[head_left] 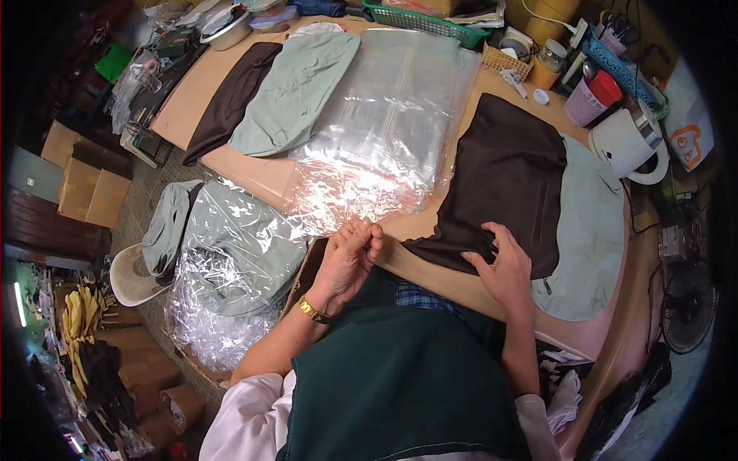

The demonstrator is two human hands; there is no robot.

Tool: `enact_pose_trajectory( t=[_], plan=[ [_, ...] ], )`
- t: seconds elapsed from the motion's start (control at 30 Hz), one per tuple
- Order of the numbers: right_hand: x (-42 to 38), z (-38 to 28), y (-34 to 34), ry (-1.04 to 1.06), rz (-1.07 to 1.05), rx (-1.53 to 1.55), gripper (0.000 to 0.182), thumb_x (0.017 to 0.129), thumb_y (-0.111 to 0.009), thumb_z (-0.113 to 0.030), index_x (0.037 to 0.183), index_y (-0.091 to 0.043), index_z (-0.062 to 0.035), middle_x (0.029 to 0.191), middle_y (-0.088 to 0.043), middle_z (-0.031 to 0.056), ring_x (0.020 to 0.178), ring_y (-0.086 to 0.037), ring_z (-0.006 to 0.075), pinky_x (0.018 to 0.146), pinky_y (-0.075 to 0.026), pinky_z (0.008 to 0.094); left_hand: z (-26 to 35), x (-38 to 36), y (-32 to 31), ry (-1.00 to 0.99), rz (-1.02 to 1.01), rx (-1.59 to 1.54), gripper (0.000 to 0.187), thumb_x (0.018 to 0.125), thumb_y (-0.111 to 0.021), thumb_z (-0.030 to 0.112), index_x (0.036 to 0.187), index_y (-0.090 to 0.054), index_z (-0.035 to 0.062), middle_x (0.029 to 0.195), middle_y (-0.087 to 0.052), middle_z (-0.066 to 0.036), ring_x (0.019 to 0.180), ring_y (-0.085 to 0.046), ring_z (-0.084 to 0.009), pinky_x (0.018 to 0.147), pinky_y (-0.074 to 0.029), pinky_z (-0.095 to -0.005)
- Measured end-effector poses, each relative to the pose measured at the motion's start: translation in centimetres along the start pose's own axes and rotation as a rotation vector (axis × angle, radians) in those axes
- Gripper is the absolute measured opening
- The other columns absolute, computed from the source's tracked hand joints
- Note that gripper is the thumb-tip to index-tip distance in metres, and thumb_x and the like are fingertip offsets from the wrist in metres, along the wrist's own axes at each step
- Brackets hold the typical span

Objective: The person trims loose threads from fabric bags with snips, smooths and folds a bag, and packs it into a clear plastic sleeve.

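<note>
My left hand [354,250], with a gold-coloured watch [314,310] on its wrist, is closed with curled fingers at the near end of a stack of clear plastic bags [392,107]. Whether anything is pinched in it is hidden. My right hand [503,265] rests on the lower edge of a dark brown folded garment [507,169], thumb and fingers apart. This garment lies partly over a pale green one [593,230]. On the far left of the table, another pale green garment [304,92] overlaps a dark brown one [238,100].
Left of me, garments in clear plastic [238,246] are piled in a box beside a white chair [137,275]. A white kettle [626,142], a pink cup [586,104] and a green basket [430,29] line the table's far and right edges. A fan [688,303] stands right.
</note>
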State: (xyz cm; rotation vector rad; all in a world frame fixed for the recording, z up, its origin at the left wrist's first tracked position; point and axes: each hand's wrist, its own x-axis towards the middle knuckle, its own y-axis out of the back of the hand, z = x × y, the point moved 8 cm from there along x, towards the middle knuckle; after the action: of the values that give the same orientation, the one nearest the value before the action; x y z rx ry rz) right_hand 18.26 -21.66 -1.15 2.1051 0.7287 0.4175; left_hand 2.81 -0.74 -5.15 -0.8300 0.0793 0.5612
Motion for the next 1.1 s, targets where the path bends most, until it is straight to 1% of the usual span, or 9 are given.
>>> enact_pose_trajectory(
  t=[0.1,0.23,0.3,0.33,0.47,0.77,0.9,0.97,1.1],
  plan=[
    [-0.3,-0.8,1.6,0.070,-0.009,0.051,0.050,0.077,-0.077,-0.029,0.119,-0.058,-0.0087,0.104,-0.061,0.0122,0.088,-0.064,0.0307,0.074,-0.051,0.0401,-0.9,-0.3,-0.6,0.066,-0.066,0.001,0.015,0.100,-0.053,0.018,0.094,-0.055,0.0039,0.088,-0.061,-0.002,0.072,-0.059,-0.0066,0.065,-0.052,-0.0170],
    [-0.5,-3.2,3.2,0.028,0.040,0.071,0.039,0.077,-0.076,-0.022,0.113,-0.063,-0.0086,0.094,-0.058,0.0106,0.081,-0.063,0.0284,0.070,-0.050,0.0380,-0.9,-0.6,-1.4,0.079,-0.052,-0.019,0.019,0.100,-0.054,0.019,0.091,-0.058,0.0025,0.088,-0.064,-0.004,0.075,-0.063,-0.0085,0.066,-0.054,-0.0176],
    [-1.1,-7.4,3.8,0.211,0.110,0.082,0.032,0.076,-0.075,-0.015,0.105,-0.067,-0.0068,0.088,-0.054,0.0098,0.076,-0.062,0.0271,0.067,-0.049,0.0377,-0.6,-0.7,-1.6,0.071,-0.046,-0.012,0.020,0.100,-0.054,0.019,0.092,-0.058,0.0018,0.090,-0.065,-0.006,0.077,-0.065,-0.0095,0.068,-0.056,-0.0189],
    [-1.4,-8.7,3.4,0.339,0.146,0.068,0.034,0.072,-0.076,-0.012,0.104,-0.066,-0.0081,0.088,-0.054,0.0083,0.074,-0.061,0.0267,0.066,-0.048,0.0378,-0.5,-0.8,-1.7,0.071,-0.045,-0.011,0.020,0.100,-0.054,0.019,0.092,-0.058,0.0018,0.090,-0.065,-0.006,0.077,-0.065,-0.0095,0.068,-0.056,-0.0189],
    [-1.4,-12.5,2.4,0.445,0.152,0.003,0.031,0.070,-0.077,-0.011,0.096,-0.060,-0.0098,0.085,-0.052,0.0060,0.071,-0.060,0.0253,0.063,-0.046,0.0362,-0.3,-1.0,-2.1,0.069,-0.058,-0.024,0.021,0.100,-0.053,0.020,0.092,-0.059,0.0008,0.091,-0.065,-0.006,0.077,-0.065,-0.0102,0.069,-0.056,-0.0193],
    [-1.1,-14.4,1.0,0.463,0.099,-0.105,0.030,0.073,-0.074,-0.010,0.089,-0.049,-0.0071,0.083,-0.052,0.0082,0.071,-0.061,0.0261,0.063,-0.045,0.0374,-0.1,-1.3,-3.1,0.030,-0.121,-0.031,0.023,0.100,-0.052,0.021,0.092,-0.058,-0.0001,0.088,-0.066,-0.007,0.074,-0.065,-0.0098,0.068,-0.056,-0.0193],
    [-0.9,-13.9,0.6,0.429,0.066,-0.096,0.030,0.074,-0.074,-0.009,0.088,-0.048,-0.0075,0.083,-0.051,0.0084,0.071,-0.060,0.0269,0.063,-0.045,0.0382,-0.3,-1.6,-3.6,0.067,-0.160,0.020,0.022,0.101,-0.053,0.022,0.090,-0.056,0.0040,0.088,-0.063,-0.004,0.074,-0.063,-0.0075,0.070,-0.054,-0.0191],
    [-1.1,-13.9,0.9,0.382,-0.018,-0.067,0.031,0.073,-0.075,-0.009,0.089,-0.048,-0.0077,0.083,-0.051,0.0082,0.071,-0.060,0.0274,0.064,-0.045,0.0383,-0.2,-1.5,-3.2,0.062,-0.137,0.026,0.022,0.101,-0.052,0.023,0.090,-0.056,0.0040,0.087,-0.063,-0.004,0.074,-0.063,-0.0074,0.069,-0.054,-0.0189],
    [-1.7,-14.4,2.3,0.384,0.002,-0.084,0.032,0.073,-0.075,-0.010,0.090,-0.048,-0.0077,0.083,-0.052,0.0082,0.071,-0.060,0.0273,0.064,-0.045,0.0381,-0.2,-1.4,-3.0,0.059,-0.095,0.018,0.023,0.101,-0.052,0.023,0.090,-0.056,0.0037,0.086,-0.063,-0.004,0.072,-0.063,-0.0073,0.068,-0.054,-0.0184]
  ],
)
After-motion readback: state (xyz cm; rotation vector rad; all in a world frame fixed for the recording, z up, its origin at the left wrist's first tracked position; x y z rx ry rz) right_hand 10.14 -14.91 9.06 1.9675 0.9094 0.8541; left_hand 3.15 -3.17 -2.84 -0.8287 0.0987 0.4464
